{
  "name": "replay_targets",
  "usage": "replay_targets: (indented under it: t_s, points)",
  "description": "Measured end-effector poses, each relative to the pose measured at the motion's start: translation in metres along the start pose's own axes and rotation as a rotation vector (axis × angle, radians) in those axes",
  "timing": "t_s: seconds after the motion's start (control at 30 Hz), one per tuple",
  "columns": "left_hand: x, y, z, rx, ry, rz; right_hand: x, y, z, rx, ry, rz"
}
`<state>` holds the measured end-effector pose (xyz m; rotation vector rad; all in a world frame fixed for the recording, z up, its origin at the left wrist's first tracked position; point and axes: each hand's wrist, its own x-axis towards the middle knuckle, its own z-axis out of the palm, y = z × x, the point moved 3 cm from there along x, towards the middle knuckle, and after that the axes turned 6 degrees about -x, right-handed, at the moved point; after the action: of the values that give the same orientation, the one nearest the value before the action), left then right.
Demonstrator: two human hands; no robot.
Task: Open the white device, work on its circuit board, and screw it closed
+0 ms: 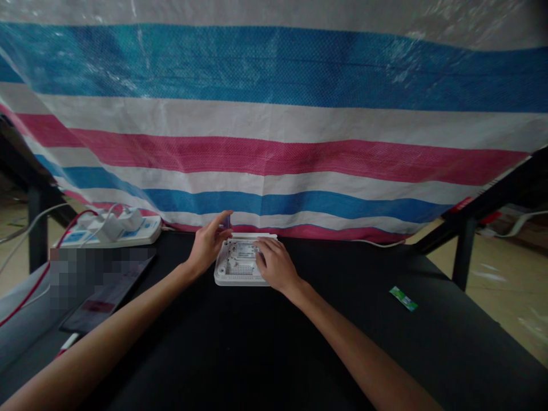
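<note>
A white plastic device casing (240, 278) with rows of small vent holes and a printed label lies flat on the black table. Over its far left corner, my left hand (208, 245) pinches a small purplish translucent piece (228, 221) between thumb and fingers; its exact kind is too small to make out. My right hand (276, 262) is bent over the casing's right part, fingers and thumb pressed on it, covering that side.
To the left, a white power strip (148, 231) carries plugs and cables, with a phone or tablet (107, 299) in front of it. A small green packet (403, 298) lies at the right on the black table (257, 354). Striped plastic sheeting (274, 154) hangs behind.
</note>
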<state>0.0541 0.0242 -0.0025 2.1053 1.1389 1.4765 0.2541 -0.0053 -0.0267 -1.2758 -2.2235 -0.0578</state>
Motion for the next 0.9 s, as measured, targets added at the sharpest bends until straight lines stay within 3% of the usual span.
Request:
replay_targets:
  t_s: [0.13,0.27,0.63,0.9]
  points:
    - [0.0,0.003,-0.002,0.028,0.05,0.006,0.0,0.0,0.0,0.003,0.001,0.004]
    - [0.0,0.005,-0.001,-0.002,0.026,0.021,0.0,0.001,0.001,-0.005,0.0,0.001]
    - [0.003,-0.005,-0.005,0.11,0.103,0.121,0.0,0.001,0.001,0.0,-0.006,-0.003]
    - [0.002,0.004,-0.005,0.022,0.061,0.1,0.0,0.003,0.002,0.025,-0.005,-0.006]
